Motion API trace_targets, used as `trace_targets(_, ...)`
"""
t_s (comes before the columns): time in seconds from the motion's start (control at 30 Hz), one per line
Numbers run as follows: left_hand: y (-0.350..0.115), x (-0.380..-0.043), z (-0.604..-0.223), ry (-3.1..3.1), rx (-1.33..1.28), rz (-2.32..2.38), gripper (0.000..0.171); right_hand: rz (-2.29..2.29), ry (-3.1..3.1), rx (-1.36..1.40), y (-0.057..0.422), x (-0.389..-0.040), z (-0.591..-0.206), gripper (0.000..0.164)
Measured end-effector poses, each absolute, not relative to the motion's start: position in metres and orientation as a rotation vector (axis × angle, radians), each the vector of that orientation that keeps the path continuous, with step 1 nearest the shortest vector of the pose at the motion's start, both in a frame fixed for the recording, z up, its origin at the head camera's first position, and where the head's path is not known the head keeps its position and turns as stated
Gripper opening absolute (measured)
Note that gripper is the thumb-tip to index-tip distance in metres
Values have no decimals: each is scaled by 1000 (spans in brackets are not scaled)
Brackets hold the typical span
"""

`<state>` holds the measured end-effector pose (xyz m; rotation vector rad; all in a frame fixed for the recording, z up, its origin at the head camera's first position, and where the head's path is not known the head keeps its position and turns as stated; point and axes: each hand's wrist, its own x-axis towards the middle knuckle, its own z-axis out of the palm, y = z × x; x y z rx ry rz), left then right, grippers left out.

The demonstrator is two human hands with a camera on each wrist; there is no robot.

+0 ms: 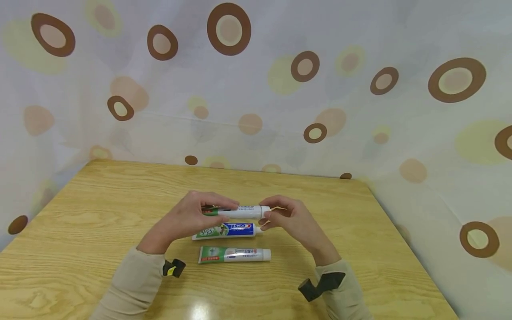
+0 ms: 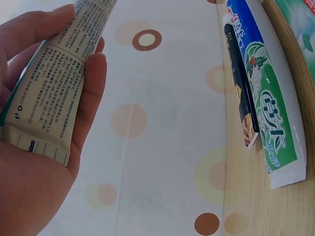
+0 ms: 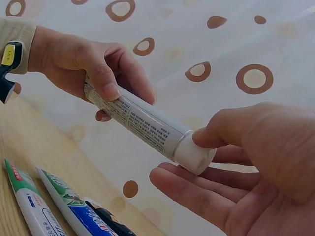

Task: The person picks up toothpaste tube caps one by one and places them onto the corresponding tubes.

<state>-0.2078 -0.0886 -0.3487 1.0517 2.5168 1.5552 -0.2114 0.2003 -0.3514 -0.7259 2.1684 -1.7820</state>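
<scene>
My left hand grips a white-and-green toothpaste tube around its body, raised above the table. In the left wrist view, small print covers the side of the tube that shows. My right hand pinches the white cap at the tube's other end, thumb on one side and fingers beneath. Below the hands lies a blue-and-green toothpaste tube. Nearer to me is another white-and-green toothpaste tube. A black tube lies beside the blue-and-green one; the held tube and my hands hide it in the head view.
The tubes lie side by side on a light wooden table. A white sheet with brown rings and pale dots hangs behind the table and along its sides. Each wrist wears a dark strap with a small camera.
</scene>
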Motion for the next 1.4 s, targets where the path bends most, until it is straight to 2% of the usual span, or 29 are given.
trace_targets(0.43, -87, -207, -349, 2497, 1063, 1562, 30, -1676, 2421, -746, 199, -210, -350, 20)
trace_targets(0.6, -88, -208, -349, 2510, 1051, 1579, 30, -1696, 2374, -786, 199, -209, -349, 22)
trace_targets(1.13, -89, -208, -348, 2529, 1065, 1570, 30, -1795, 2221, -654, 197, -211, -348, 32)
trace_targets(1.4, -89, -209, -349, 2527, 1068, 1569, 30, -1674, 2393, -721, 197, -210, -348, 25)
